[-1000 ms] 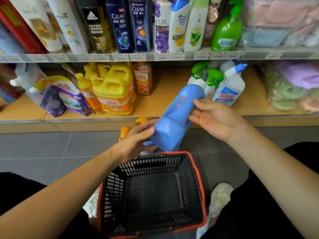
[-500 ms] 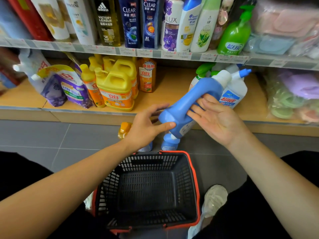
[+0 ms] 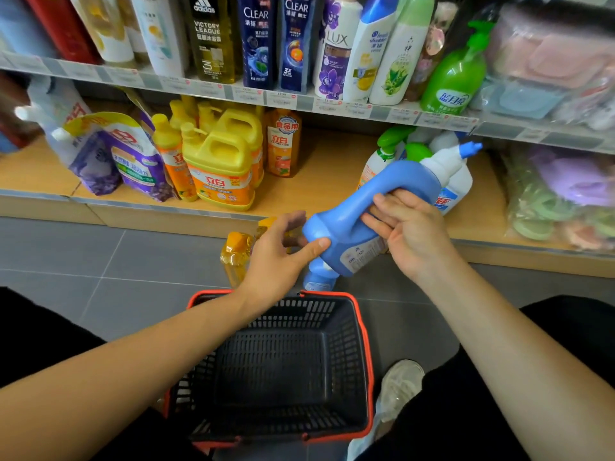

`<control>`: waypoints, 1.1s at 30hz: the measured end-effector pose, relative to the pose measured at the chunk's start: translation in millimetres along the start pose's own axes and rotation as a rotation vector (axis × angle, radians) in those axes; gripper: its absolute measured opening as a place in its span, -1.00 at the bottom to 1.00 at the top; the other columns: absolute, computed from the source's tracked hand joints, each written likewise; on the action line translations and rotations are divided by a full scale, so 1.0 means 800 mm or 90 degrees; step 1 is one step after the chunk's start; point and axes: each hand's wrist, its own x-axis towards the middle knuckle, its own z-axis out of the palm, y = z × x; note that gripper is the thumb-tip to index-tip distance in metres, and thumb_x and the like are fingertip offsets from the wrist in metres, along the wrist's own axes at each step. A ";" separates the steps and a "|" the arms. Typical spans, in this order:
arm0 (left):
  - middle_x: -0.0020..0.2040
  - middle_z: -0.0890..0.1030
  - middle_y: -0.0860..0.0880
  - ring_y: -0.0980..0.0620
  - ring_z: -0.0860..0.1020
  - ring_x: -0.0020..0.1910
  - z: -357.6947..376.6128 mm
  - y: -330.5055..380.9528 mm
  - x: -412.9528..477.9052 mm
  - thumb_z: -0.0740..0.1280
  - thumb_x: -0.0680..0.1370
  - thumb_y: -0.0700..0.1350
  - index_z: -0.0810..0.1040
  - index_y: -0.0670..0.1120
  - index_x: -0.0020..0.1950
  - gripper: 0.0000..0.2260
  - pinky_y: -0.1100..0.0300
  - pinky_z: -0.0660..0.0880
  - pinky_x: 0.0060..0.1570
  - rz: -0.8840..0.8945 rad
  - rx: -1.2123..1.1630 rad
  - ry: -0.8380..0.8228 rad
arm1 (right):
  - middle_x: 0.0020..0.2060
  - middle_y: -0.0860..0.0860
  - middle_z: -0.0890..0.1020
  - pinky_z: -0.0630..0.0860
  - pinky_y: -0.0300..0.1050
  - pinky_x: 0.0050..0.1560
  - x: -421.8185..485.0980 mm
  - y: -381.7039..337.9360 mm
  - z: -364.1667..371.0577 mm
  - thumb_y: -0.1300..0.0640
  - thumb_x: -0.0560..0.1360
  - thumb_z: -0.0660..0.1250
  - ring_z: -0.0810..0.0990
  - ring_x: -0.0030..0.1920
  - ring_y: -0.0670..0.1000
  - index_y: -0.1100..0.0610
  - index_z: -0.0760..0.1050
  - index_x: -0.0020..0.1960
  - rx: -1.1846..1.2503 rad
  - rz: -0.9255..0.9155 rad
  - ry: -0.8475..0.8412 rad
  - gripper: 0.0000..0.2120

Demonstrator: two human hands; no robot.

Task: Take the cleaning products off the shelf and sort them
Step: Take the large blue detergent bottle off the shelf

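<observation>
Two hands on one blue bottle (image 3: 346, 227), centre frame, tilted with its white cap toward the upper right, just above the black basket (image 3: 293, 367). The right hand (image 3: 412, 234) wraps its fingers round the narrow waist. The left hand (image 3: 276, 257) pinches the base, thumb on the near face. Behind on the lower shelf (image 3: 316, 181), yellow jugs (image 3: 219, 164) stand centre left and spray bottles (image 3: 386, 154) right.

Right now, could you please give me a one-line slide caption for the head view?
Left hand and right hand hold a tilted blue bottle near a red-rimmed black shopping basket.
</observation>
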 end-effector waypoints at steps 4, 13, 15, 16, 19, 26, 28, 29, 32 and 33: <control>0.33 0.57 0.00 0.21 0.59 0.21 0.022 -0.001 -0.025 0.40 0.59 -0.23 0.27 -0.16 0.55 -0.44 0.28 0.53 0.16 -0.034 -0.145 -0.022 | 0.07 0.05 0.70 0.63 -0.10 0.05 -0.008 0.002 0.007 0.36 0.56 0.31 0.66 0.19 0.08 0.22 0.56 0.22 0.024 -0.014 -0.047 -0.74; 0.51 0.42 0.03 0.09 0.38 0.50 0.025 -0.004 -0.040 0.29 0.64 -0.31 0.07 -0.20 0.63 -0.38 0.10 0.37 0.46 0.083 -0.099 -0.045 | 0.08 0.04 0.68 0.61 -0.06 0.19 -0.016 -0.013 0.029 0.31 0.51 0.27 0.66 0.20 0.06 0.21 0.49 0.25 0.169 0.002 -0.141 -0.69; 0.66 0.10 -0.05 -0.05 0.10 0.63 0.026 -0.001 -0.040 0.29 0.63 -0.27 -0.16 -0.14 0.65 -0.24 -0.18 0.17 0.56 0.141 -0.058 -0.037 | 0.01 0.07 0.69 0.64 -0.06 0.10 -0.014 -0.019 0.033 0.32 0.52 0.25 0.71 0.08 0.05 0.22 0.52 0.16 0.226 0.010 -0.133 -0.77; 0.68 -0.05 -0.06 -0.08 -0.03 0.65 0.026 -0.001 -0.040 0.29 0.63 -0.26 -0.23 -0.11 0.65 -0.20 -0.25 0.09 0.57 0.169 -0.023 -0.027 | 0.03 0.10 0.67 0.65 -0.04 0.09 -0.014 -0.022 0.035 0.30 0.49 0.27 0.72 0.04 0.06 0.23 0.52 0.13 0.251 0.012 -0.129 -0.78; 0.67 -0.17 -0.05 -0.07 -0.13 0.65 0.023 -0.001 -0.037 0.32 0.61 -0.24 -0.29 -0.06 0.64 -0.13 -0.28 0.08 0.56 0.192 0.021 -0.024 | 0.14 0.17 0.58 0.63 0.02 0.16 -0.011 -0.025 0.041 0.29 0.53 0.25 0.68 0.08 0.10 0.25 0.52 0.11 0.270 0.017 -0.122 -0.82; 0.46 0.25 0.52 0.47 0.27 0.43 0.011 -0.025 -0.034 0.34 0.62 -0.30 -0.22 0.05 0.64 -0.15 0.44 0.31 0.36 0.044 -0.029 -0.165 | 0.12 0.20 0.60 0.62 0.07 0.16 -0.005 -0.028 0.045 0.30 0.65 0.16 0.68 0.05 0.13 0.27 0.56 0.07 0.272 0.028 -0.111 -0.81; 0.24 0.34 0.68 0.60 0.36 0.24 0.008 -0.032 -0.025 0.35 0.61 -0.32 -0.14 0.04 0.64 -0.17 0.58 0.35 0.15 0.006 -0.033 -0.192 | 0.03 0.20 0.67 0.63 0.08 0.12 -0.003 -0.031 0.043 0.30 0.65 0.17 0.71 0.01 0.15 0.29 0.66 -0.06 0.287 0.021 -0.107 -0.71; 0.24 0.40 0.63 0.58 0.42 0.19 0.006 -0.034 -0.021 0.36 0.60 -0.32 -0.08 0.03 0.65 -0.19 0.57 0.38 0.11 -0.007 -0.032 -0.202 | -0.01 0.20 0.69 0.63 0.09 0.12 -0.002 -0.033 0.041 0.30 0.65 0.17 0.72 -0.01 0.16 0.28 0.69 -0.12 0.292 0.017 -0.106 -0.66; 0.41 0.47 0.12 0.43 0.57 0.09 0.000 -0.029 -0.009 0.40 0.57 -0.30 0.16 0.06 0.58 -0.31 0.47 0.47 0.06 -0.021 -0.064 -0.186 | -0.01 0.20 0.69 0.62 0.08 0.15 -0.002 -0.034 0.034 0.31 0.64 0.18 0.72 0.00 0.15 0.28 0.69 -0.09 0.290 0.010 -0.105 -0.69; 0.39 0.48 0.03 0.38 0.59 0.08 -0.003 -0.023 -0.006 0.44 0.55 -0.26 0.23 0.04 0.56 -0.34 0.42 0.51 0.06 -0.020 -0.082 -0.148 | 0.01 0.19 0.68 0.62 0.06 0.15 -0.001 -0.033 0.033 0.31 0.62 0.20 0.72 0.01 0.14 0.28 0.65 -0.03 0.281 0.014 -0.106 -0.76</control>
